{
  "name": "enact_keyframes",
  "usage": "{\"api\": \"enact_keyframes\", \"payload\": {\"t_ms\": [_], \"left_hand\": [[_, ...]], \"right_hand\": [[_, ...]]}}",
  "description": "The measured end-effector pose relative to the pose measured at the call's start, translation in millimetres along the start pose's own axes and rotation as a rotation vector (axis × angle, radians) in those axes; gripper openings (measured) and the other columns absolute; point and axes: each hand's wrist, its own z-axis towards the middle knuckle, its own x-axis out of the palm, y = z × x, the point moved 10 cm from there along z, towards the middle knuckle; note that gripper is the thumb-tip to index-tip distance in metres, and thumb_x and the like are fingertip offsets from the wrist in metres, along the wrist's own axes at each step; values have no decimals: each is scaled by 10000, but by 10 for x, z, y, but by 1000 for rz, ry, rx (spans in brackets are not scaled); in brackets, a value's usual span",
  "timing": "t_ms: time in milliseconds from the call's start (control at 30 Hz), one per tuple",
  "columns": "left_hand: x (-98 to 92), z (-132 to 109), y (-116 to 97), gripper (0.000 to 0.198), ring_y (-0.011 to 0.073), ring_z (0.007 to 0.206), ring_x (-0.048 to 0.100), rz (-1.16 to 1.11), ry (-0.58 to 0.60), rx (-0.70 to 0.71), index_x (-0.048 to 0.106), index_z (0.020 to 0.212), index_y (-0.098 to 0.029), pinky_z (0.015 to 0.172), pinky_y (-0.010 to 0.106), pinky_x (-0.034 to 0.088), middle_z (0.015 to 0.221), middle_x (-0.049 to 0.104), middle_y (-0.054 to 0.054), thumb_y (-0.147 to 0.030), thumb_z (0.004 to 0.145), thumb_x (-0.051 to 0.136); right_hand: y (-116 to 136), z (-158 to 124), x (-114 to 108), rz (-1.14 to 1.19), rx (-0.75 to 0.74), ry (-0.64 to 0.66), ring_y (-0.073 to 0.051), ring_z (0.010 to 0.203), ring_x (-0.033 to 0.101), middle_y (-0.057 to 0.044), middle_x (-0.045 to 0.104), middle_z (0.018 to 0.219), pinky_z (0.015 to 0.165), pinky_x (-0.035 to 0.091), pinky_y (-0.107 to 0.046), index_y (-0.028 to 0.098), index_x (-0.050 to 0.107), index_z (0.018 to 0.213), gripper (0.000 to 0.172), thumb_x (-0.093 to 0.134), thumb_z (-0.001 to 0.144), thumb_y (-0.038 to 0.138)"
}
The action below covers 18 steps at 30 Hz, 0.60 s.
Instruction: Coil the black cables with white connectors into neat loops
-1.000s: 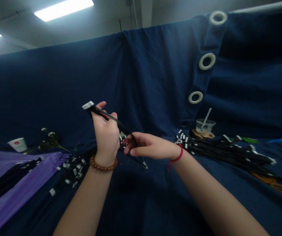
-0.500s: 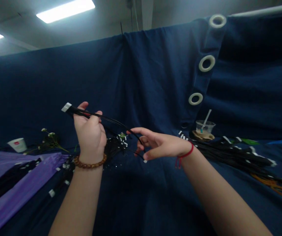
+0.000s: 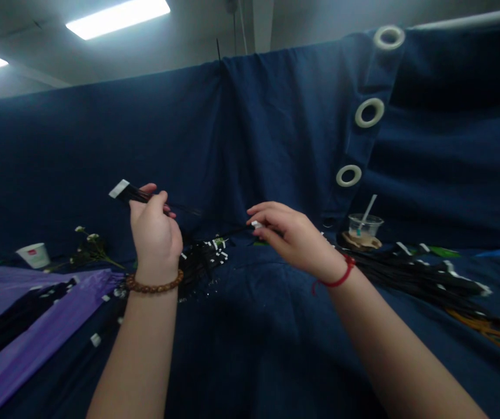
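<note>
1. Cable [image 3: 139,195] is up in the air, in front of the blue curtain [image 3: 102,151]; a white connector [image 3: 120,188] caps its left end.
2. Left hand [image 3: 156,233], a beaded bracelet [image 3: 154,286] at its wrist, is closed around the cable just below that connector, thumb against fingers.
3. Right hand [image 3: 297,235], with a red cord [image 3: 340,276] at the wrist, pinches a small white tip [image 3: 256,224] between thumb and fingers.
4. Dark strands run from the left hand toward that tip (the middle stretch is too blurred to follow).
5. Below and between the hands lies a cable pile [image 3: 202,261] with white ends.
6. Far left: a purple bag [image 3: 53,337], a paper cup [image 3: 33,255] and white flowers [image 3: 92,237].
7. On the right, a plastic cup [image 3: 365,224] with a straw [image 3: 369,208] sits in a brown holder [image 3: 352,240], behind more black cables [image 3: 411,272]; orange cords [image 3: 489,333] lie nearer.
</note>
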Motion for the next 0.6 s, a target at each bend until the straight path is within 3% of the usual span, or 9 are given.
{"api": "enact_keyframes", "payload": {"t_ms": [100,167,300,400,467,600], "left_hand": [[143,-80,-33,160,77,528,392,10,111,3,531,834,-216,456,204,307,746,475,1,-120,714,486],[316,-180,-29,166,79,534,406,101,277,1,557,881,-199,468,205,316,757,509,9,-144,740,490],[755,-640,170,185,119,656,490,511,862,4,556,942,-164,586,235,389,801,559,20,-233,805,454],[896,-1056,356,189,159,768,530,667,1252,-9,552,893,-152,684,274,421,841,581,30,-256,832,406],[933,-1207,399,181,156,750,534,681,1366,-10,547,849,-151,686,273,422,809,583,22,-241,839,391],[989,-1298,396,195,148,723,531,686,1401,19,539,798,-159,674,265,407,763,576,7,-234,859,370]], "right_hand": [[144,6,19,-126,-55,20,-170,992,508,-87,566,1040,907,372,-319,146,572,962,196,416,850,106],[203,6,42,-181,-61,26,-158,930,530,-78,586,992,859,391,-293,134,566,1005,224,400,859,106],[204,-4,13,-235,17,-7,-136,825,553,-50,611,916,729,415,-246,137,577,984,185,450,849,151],[106,-30,7,-243,121,36,-104,605,539,7,605,702,545,382,-215,161,607,877,127,499,835,212],[37,-46,-16,-242,175,50,-98,584,547,17,605,666,527,373,-208,170,618,845,142,502,840,251],[-99,-64,-114,-259,267,-15,-121,647,587,-16,626,704,566,396,-217,155,630,804,176,494,842,260]]}}
